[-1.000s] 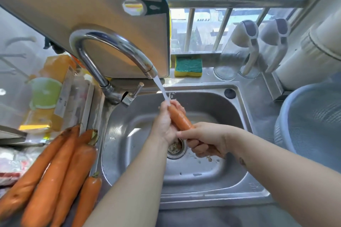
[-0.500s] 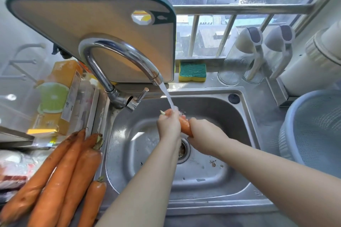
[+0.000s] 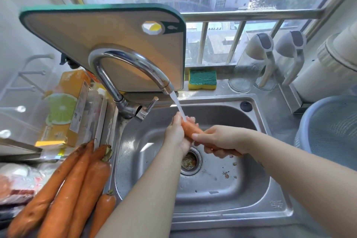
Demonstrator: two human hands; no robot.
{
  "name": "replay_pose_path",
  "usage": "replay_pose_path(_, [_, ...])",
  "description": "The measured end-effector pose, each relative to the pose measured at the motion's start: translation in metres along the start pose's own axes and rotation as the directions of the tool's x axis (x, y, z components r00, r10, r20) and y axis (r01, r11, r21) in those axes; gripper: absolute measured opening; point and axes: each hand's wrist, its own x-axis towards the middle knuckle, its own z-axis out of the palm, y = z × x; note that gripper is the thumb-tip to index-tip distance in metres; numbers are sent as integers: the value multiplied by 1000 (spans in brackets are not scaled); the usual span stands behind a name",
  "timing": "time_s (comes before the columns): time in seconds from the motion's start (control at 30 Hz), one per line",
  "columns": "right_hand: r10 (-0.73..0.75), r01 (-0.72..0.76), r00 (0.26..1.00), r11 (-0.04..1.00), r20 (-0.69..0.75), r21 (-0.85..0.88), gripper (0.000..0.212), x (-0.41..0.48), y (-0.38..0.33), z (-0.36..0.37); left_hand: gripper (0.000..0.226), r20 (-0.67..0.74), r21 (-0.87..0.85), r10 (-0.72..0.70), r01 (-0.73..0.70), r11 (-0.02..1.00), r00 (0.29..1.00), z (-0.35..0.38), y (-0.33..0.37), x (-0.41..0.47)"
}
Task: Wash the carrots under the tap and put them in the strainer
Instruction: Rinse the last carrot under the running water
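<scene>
Over the middle of the sink (image 3: pixel 212 195), both hands hold one carrot (image 3: pixel 190 128) slanted from 10 o'clock down to 4 o'clock, its upper end right under the water stream (image 3: pixel 178 105) falling from the tap (image 3: pixel 131 63). The left hand (image 3: pixel 176 134) wraps that wet upper end, its fingers (image 3: pixel 193 120) curled round behind it. The right hand (image 3: pixel 220 140) clasps the lower half, thumb on top; the carrot's tail seems to poke out beyond the palm, though it is blurred there. The drain (image 3: pixel 190 161) sits just below the hands at 6 o'clock, with open basin on all sides.

The strainer (image 3: pixel 332 127) stands on the bench at 3 o'clock, beyond the sink's right rim and well apart from the hands. The unwashed carrots (image 3: pixel 73 185) lie on the bench at 8 o'clock, tips touching the sink's left edge. A cutting board (image 3: pixel 96 30) leans behind the tap at 11 o'clock, a sponge (image 3: pixel 201 79) beside its right edge.
</scene>
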Motion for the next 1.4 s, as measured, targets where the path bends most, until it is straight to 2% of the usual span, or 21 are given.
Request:
replay_pose_path(0.07, [-108,23,968,937,-228,-347,47,11,-3,6,30,-56,48,75,-72,996,996,2,1,-2])
replay_pose_path(0.1, [-165,28,940,909,-298,-416,46,17,-3,11,36,-60,51,94,-91,995,994,4,3,-3])
replay_pose_path(0.17, [-214,42,893,916,-396,-400,51,24,-2,19,39,-28,57,130,-129,990,991,7,8,-9])
replay_pose_path(0.27, [-181,125,862,981,-473,-147,66,29,-6,26,37,60,89,171,-176,980,983,5,11,-15])
replay_pose_path(0.33, [-148,174,905,984,-399,30,69,30,-12,29,35,108,93,198,-208,974,974,-2,12,-16])
replay_pose_path(0.4, [-161,201,949,972,-272,124,65,30,-14,29,32,114,65,216,-224,972,970,-11,18,-14])
replay_pose_path(0.53, [-208,216,976,924,-57,317,41,28,-13,23,17,68,-20,211,-210,978,975,-22,30,-9])
replay_pose_path(0.6, [-201,222,975,924,-99,312,38,28,-17,23,16,80,6,237,-238,971,968,-20,29,-9])
replay_pose_path(0.73, [-128,205,963,919,-239,336,52,27,-24,27,16,124,102,264,-277,955,956,-11,27,-13])
replay_pose_path(0.87, [-133,170,985,849,-109,501,47,23,-20,21,17,123,50,253,-261,964,960,-15,32,-10])
replay_pose_path(0.93, [-123,174,983,863,-136,475,46,23,-20,21,17,123,46,261,-268,962,958,-14,31,-10])
replay_pose_path(1.07, [-104,221,951,886,-290,408,61,23,-23,28,13,177,100,245,-265,959,953,-7,27,-16])
replay_pose_path(1.23, [-160,226,968,888,-193,401,44,22,-19,24,19,165,53,236,-248,967,958,-16,32,-10])
replay_pose_path(1.4, [-67,147,978,895,-199,421,49,21,-25,24,35,160,5,218,-221,975,963,-17,31,-8])
